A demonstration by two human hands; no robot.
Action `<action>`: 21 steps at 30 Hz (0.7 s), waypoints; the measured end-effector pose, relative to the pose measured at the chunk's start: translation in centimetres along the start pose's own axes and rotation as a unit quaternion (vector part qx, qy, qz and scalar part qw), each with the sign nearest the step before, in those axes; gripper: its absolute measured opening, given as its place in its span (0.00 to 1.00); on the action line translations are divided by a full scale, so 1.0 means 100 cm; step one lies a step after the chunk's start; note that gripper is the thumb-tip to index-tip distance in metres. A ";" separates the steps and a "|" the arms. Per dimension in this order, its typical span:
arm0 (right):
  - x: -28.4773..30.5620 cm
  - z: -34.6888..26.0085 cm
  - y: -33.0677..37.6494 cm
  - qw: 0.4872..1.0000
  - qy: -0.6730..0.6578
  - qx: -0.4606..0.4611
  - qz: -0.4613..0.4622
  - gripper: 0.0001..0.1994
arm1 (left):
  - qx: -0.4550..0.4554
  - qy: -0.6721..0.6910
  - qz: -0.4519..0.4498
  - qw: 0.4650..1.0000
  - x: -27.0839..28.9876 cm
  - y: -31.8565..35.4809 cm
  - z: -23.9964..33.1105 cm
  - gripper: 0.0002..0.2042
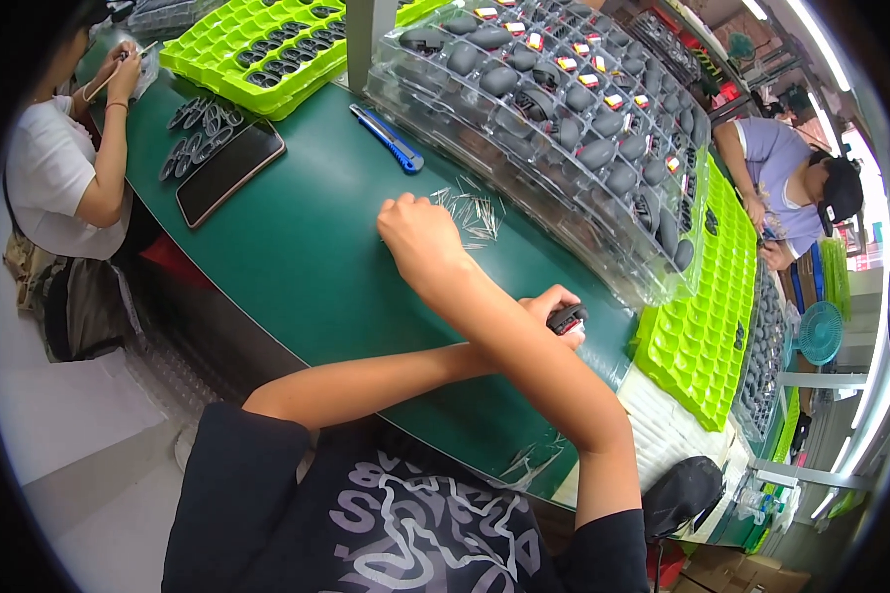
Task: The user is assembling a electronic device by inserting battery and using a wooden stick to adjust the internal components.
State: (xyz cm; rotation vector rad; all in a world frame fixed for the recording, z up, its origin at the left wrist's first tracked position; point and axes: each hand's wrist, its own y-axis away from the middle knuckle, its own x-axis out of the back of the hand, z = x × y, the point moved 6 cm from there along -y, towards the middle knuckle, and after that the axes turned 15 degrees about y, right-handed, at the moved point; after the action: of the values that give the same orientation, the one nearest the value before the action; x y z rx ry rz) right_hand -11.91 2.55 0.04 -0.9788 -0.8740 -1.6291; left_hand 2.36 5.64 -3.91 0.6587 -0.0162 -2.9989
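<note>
Picking-up step: right hand [420,232] curled at the pins [473,212] (hold unclear), left hand [554,308] at four o'clock gripping a black part [567,318]; next needed one pin singled out.

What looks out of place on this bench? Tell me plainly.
Thin metal pins lie scattered loose on the green mat by the right hand, not in any tray. A few stray pins sit at the table's near edge, apart from that pile. Nothing looks damaged.
</note>
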 end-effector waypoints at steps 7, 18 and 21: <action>-0.007 0.011 0.000 0.998 -0.065 -0.009 0.008 0.13 | -0.041 -0.047 -0.014 0.998 -0.002 0.000 0.005 0.25; 0.016 0.044 0.024 0.986 -0.156 -0.020 0.049 0.12 | -0.079 0.015 -0.037 0.996 -0.007 -0.005 -0.009 0.24; 0.030 0.070 0.052 0.955 -0.271 -0.054 0.104 0.10 | -0.182 0.013 -0.047 0.982 0.003 0.002 0.009 0.19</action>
State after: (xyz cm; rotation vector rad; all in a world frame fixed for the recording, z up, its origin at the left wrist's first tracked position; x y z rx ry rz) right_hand -6.09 6.43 6.08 -1.5829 -1.0045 -1.2522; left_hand 1.71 5.38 -3.25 0.6711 0.5662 -2.9573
